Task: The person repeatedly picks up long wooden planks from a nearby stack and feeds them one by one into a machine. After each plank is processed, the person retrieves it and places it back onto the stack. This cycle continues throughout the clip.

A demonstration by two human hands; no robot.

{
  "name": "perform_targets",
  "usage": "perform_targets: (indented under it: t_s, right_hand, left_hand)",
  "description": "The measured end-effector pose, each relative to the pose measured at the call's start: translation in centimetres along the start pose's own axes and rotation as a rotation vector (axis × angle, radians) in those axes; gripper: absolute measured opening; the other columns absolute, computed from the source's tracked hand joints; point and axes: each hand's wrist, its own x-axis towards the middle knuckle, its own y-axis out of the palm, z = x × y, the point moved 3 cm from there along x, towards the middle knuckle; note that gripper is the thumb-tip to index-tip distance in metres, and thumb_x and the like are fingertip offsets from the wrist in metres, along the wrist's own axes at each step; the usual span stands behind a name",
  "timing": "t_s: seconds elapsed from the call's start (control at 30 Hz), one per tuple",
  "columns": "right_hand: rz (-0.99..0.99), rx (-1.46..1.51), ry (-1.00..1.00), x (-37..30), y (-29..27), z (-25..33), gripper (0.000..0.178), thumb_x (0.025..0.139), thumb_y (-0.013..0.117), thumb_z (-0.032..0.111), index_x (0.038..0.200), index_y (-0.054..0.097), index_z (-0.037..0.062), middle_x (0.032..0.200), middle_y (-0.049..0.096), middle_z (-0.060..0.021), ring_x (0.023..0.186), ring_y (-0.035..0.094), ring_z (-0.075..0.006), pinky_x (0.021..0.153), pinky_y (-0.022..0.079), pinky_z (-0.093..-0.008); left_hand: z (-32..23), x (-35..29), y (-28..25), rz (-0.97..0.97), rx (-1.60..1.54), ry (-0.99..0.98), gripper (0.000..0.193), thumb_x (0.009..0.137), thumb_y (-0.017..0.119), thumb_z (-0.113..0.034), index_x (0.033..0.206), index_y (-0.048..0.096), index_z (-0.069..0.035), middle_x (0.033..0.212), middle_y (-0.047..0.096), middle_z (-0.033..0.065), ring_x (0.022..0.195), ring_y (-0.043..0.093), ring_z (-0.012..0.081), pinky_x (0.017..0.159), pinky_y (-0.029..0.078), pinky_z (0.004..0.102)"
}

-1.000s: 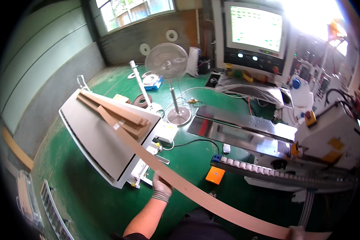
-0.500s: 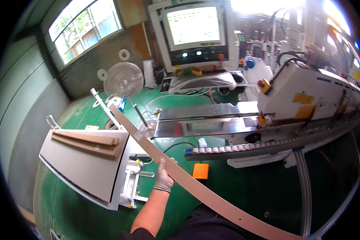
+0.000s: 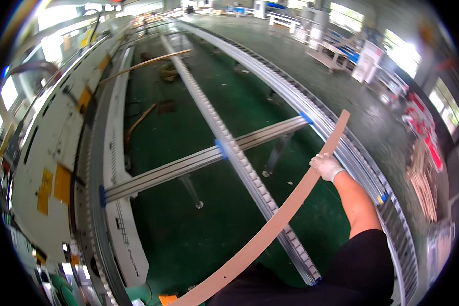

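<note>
A long, narrow light-brown board (image 3: 270,229) with a small hole in it runs from the lower edge up to the right, its bend perhaps from the lens. Near its far end my right hand (image 3: 326,167), in a pale glove, is closed round it, fingers over the edge. The board passes above a roller rail (image 3: 250,176), with its far tip over the wide metal rail (image 3: 336,137) on the right. My left hand is out of the picture, and the board's near end is cut off at the lower edge.
A cross beam (image 3: 163,171) joins the rails. On the left stands a long white machine (image 3: 30,163) with yellow labels. A thin wooden strip (image 3: 148,66) lies across the rails farther off. Stacked wood strips (image 3: 422,178) and an orange box (image 3: 167,300) also show.
My view has swung right, from the screen and cabinet panel to the long rails. My left hand has left the picture; my right hand now shows, holding the board.
</note>
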Motion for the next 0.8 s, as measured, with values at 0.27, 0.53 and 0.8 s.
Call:
perform_targets:
  t_s: [0.27,0.53,0.8]
  right_hand:
    - [0.199,0.118,0.306,-1.6,3.6,2.5,0.032,0.086,0.071,0.016,0.118,0.070,0.0112,0.113,0.071,-0.0111,0.118,0.067,-0.0302,0.098,0.056,-0.0501]
    - [-0.314,1.226,-0.002,7.4,0.2,22.7,0.038,0.085,0.068,0.000,0.123,0.071,-0.0011,0.126,0.072,-0.0202,0.120,0.067,-0.0381,0.109,0.052,-0.0449]
    - [0.244,1.115,-0.975,6.1,-19.2,54.9,0.050,0.098,0.063,0.039,0.134,0.068,0.0053,0.129,0.073,-0.0194,0.122,0.068,-0.0383,0.105,0.052,-0.0457]
  left_hand:
    - [5.9,2.5,10.6,0.128,0.100,-0.016,0.075,0.104,0.054,-0.064,0.134,0.059,0.004,0.131,0.066,0.0212,0.122,0.063,0.0368,0.111,0.049,0.0547]
    - [16.0,-3.5,18.9,0.274,0.517,-0.602,0.065,0.113,0.050,-0.051,0.146,0.049,0.004,0.143,0.060,0.0213,0.130,0.063,0.0341,0.117,0.047,0.0473]
    - [16.1,-1.3,16.2,0.558,0.638,-0.485,0.053,0.114,0.054,-0.043,0.145,0.055,0.000,0.128,0.064,0.0016,0.112,0.060,0.0101,0.096,0.050,0.0261]
